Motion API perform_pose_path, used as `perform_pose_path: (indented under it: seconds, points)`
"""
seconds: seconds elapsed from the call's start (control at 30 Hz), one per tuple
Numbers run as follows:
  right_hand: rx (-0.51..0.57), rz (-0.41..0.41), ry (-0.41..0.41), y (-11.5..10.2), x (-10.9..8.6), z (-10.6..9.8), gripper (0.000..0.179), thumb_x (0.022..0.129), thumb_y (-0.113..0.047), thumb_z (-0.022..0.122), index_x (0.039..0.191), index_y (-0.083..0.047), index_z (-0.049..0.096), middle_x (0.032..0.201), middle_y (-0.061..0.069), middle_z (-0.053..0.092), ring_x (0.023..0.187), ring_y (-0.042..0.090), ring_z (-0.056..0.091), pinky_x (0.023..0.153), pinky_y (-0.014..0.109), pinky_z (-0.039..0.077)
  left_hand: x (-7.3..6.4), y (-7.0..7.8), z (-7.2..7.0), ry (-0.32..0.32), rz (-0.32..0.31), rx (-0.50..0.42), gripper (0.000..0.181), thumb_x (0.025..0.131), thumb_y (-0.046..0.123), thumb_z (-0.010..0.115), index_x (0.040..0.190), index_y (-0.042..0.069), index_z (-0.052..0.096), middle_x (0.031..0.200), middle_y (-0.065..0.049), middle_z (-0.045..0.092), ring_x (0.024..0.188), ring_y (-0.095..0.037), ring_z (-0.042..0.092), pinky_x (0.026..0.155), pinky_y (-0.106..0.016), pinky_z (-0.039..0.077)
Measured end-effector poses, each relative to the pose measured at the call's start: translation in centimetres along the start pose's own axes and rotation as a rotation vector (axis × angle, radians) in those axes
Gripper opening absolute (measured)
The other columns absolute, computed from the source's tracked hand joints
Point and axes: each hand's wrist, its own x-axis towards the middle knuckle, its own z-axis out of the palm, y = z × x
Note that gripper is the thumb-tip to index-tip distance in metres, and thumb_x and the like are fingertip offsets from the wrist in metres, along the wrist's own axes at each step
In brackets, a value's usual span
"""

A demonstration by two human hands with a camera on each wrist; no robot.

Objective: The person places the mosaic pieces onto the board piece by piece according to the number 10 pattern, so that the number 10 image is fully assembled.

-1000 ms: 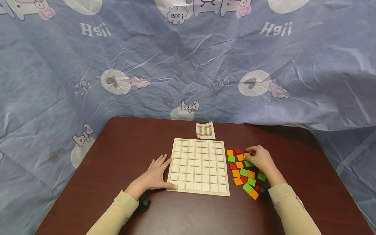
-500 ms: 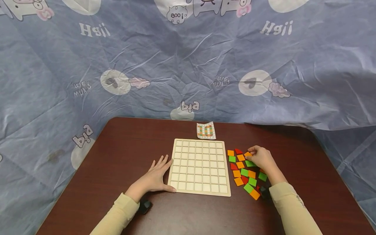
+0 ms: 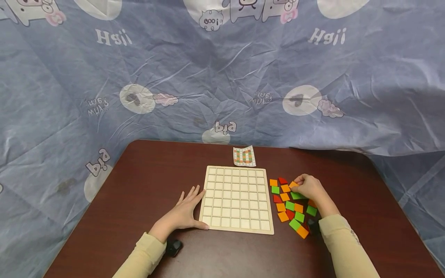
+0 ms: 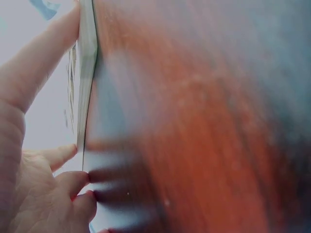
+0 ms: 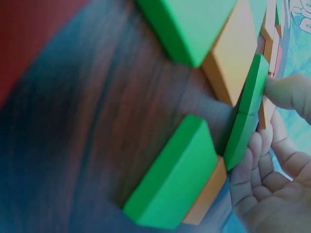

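Observation:
A pale wooden grid board (image 3: 234,199) lies on the dark table. My left hand (image 3: 183,213) is spread along its left side in the head view, fingertips at the edge and the thumb by the near left corner. My right hand (image 3: 309,188) pinches an orange square tile (image 3: 293,185) between thumb and fingers, at the far end of a group of loose tiles. In the right wrist view, green tiles (image 5: 249,104) lie right under these fingers, and the thumb (image 5: 290,94) partly covers the orange tile.
Loose green, orange and red tiles (image 3: 290,205) lie right of the board, some red ones with a curved side. A small paper card (image 3: 244,156) with a coloured grid pattern sits behind the board. A blue printed cloth (image 3: 208,77) hangs behind the table (image 3: 156,166).
The orange tile in my right hand has turned and shifted slightly while staying between thumb and fingers. The left hand has stayed at the board's edge. The whole view has shifted slightly.

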Motion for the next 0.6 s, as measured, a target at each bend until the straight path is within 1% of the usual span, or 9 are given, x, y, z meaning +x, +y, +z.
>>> perform_pose_path:
  seconds: [0.17,0.37,0.47,0.6]
  points:
    - [0.036,-0.005,0.004,0.4,-0.1,-0.3,0.039,0.085,-0.019,0.076,0.109,0.005,0.059,0.097,0.016,0.061,0.085,0.026,0.055,0.070,0.031,0.046,0.0,0.1,0.0,0.001,-0.001,-0.015,0.119,0.068,0.056,0.085,0.158,0.008,0.023,0.165,-0.020,0.010,0.153,-0.036,0.006,0.121,-0.063,0.003]
    - [0.070,-0.037,0.005,1.1,-0.1,-0.4,0.034,0.086,-0.024,0.076,0.103,0.003,0.064,0.088,0.010,0.064,0.079,0.023,0.057,0.066,0.029,0.046,-0.1,0.0,0.1,0.001,-0.001,-0.020,0.119,0.068,0.055,0.085,0.157,0.007,0.023,0.164,-0.020,0.010,0.153,-0.036,0.006,0.120,-0.063,0.003]
    - [0.107,-0.039,0.000,1.4,-0.1,-0.4,0.033,0.088,-0.027,0.074,0.103,0.002,0.065,0.087,0.007,0.066,0.080,0.022,0.057,0.068,0.028,0.046,-0.1,0.0,0.1,0.000,-0.003,-0.019,0.119,0.067,0.055,0.086,0.157,0.008,0.023,0.165,-0.020,0.010,0.153,-0.036,0.007,0.120,-0.063,0.004]
    - [0.189,-0.042,0.010,1.1,-0.3,-0.4,0.041,0.090,-0.036,0.072,0.108,0.000,0.063,0.089,0.003,0.067,0.083,0.021,0.058,0.072,0.029,0.048,0.0,0.0,0.1,0.004,-0.002,-0.015,0.119,0.067,0.054,0.086,0.157,0.008,0.024,0.165,-0.020,0.011,0.153,-0.036,0.007,0.120,-0.063,0.004]
